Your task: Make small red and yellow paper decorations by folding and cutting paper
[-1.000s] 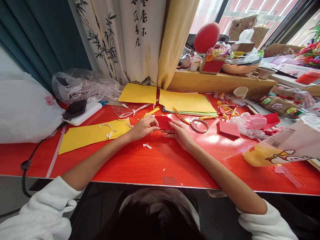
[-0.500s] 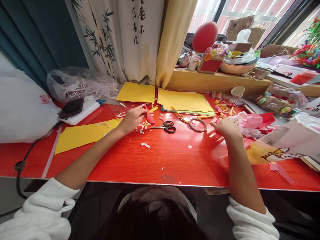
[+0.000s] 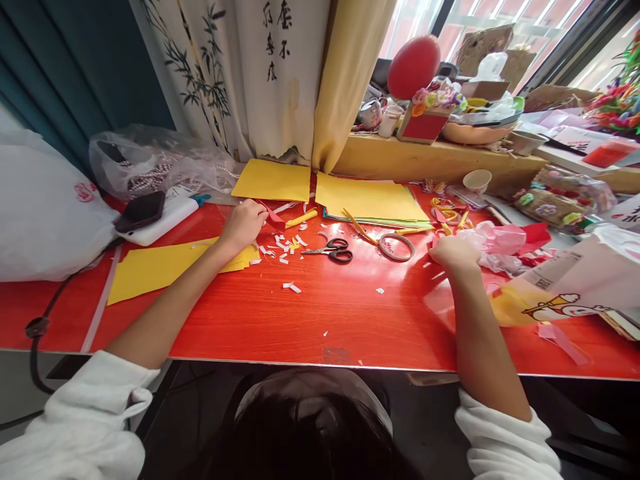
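Thumb and fingers of my left hand (image 3: pixel 244 225) pinch a folded piece of red paper (image 3: pixel 273 217) at the left of the red table. Just right of that paper lies a rolled yellow paper strip (image 3: pixel 301 219). Small white and yellow paper scraps (image 3: pixel 285 250) are scattered below it. Black-handled scissors (image 3: pixel 334 251) rest on the tabletop between my hands, beside a roll of tape (image 3: pixel 397 247). My right hand (image 3: pixel 454 252) is closed, fingers curled down beside crumpled pink plastic (image 3: pixel 493 241); what is under its fingers is hidden.
Yellow paper sheets (image 3: pixel 373 200) are stacked at the back, with another yellow sheet (image 3: pixel 273 180) beside them. More yellow paper (image 3: pixel 160 270) lies under my left forearm. A phone (image 3: pixel 141 212) and plastic bags stand left; a printed paper bag (image 3: pixel 565 287) stands right.
My left hand has moved left with the red paper, uncovering more scraps and the yellow roll. My right hand has shifted slightly right and its fingers have curled in.
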`<action>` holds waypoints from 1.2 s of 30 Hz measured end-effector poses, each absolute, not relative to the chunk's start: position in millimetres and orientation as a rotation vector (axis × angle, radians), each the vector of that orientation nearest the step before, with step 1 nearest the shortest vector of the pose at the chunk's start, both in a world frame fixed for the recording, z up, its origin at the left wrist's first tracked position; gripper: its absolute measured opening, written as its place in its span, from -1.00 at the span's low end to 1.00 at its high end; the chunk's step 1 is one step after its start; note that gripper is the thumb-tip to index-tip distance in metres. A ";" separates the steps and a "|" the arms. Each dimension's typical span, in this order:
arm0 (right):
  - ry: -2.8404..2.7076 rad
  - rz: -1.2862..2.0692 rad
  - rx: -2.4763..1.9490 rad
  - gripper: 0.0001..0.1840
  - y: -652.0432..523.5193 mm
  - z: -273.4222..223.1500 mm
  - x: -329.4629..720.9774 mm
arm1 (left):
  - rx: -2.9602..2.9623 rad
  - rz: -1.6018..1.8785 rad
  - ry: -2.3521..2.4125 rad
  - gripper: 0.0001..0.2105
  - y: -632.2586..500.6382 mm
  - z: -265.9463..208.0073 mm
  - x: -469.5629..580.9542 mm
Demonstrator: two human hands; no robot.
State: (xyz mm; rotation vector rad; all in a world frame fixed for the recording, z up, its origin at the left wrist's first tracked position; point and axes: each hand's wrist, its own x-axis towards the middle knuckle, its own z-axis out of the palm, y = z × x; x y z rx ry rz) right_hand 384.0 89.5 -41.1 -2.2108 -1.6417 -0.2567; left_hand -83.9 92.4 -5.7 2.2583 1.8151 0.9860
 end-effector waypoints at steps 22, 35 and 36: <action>-1.332 -0.429 -1.530 -0.71 43.7 40.9 304.5 | 2.216 1.321 1.991 -0.67 72.1 12.2 -67.2; -1.524 0.936 -1.008 -0.74 2.6 10.0 188.0 | 1.497 0.923 0.882 -0.77 15.2 3.8 0.5; -1.494 1.043 -0.991 -0.72 3.8 10.2 188.9 | 1.476 0.961 0.886 -0.77 15.5 4.4 -0.2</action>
